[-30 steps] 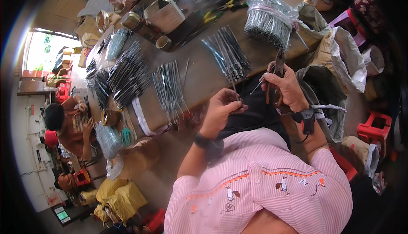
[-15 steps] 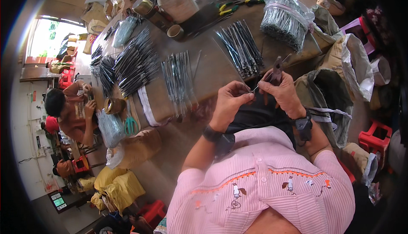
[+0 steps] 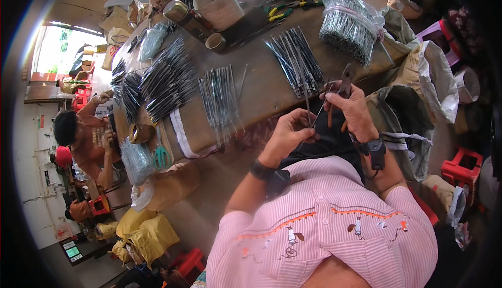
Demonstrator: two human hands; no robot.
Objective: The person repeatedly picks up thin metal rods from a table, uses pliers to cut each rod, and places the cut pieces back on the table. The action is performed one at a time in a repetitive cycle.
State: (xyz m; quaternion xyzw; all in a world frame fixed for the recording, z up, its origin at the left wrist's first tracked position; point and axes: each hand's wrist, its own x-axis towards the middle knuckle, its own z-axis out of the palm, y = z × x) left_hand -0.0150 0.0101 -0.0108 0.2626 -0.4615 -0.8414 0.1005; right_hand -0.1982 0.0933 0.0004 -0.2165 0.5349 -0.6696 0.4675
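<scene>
Left hand point(image 3: 295, 132): a thin metal rod point(image 3: 319, 110) was pinched between thumb and fingers, near the worktop point(image 3: 260, 90).
Right hand point(image 3: 351, 109): pliers point(image 3: 345, 83) were gripped beside the rod.
Worktop: loose rods point(image 3: 295, 60) were laid beyond, a plastic-wrapped bundle point(image 3: 349, 29) to their right.

Left hand point(image 3: 291, 135) and right hand point(image 3: 353, 111) farther apart than half-second ago; co-worker's hand point(image 3: 105, 96) (far left) higher.

Single view: head-worn fisheye, left of a side-by-side pair; faces steeply down over the wearer's pink shirt point(image 3: 324, 230). Left hand point(image 3: 291, 135) and right hand point(image 3: 353, 111) at close range, table point(image 3: 253, 97) just beyond, bright opening point(image 3: 64, 53) far left. Straight edges bow; dark vignette rounds the frame.
</scene>
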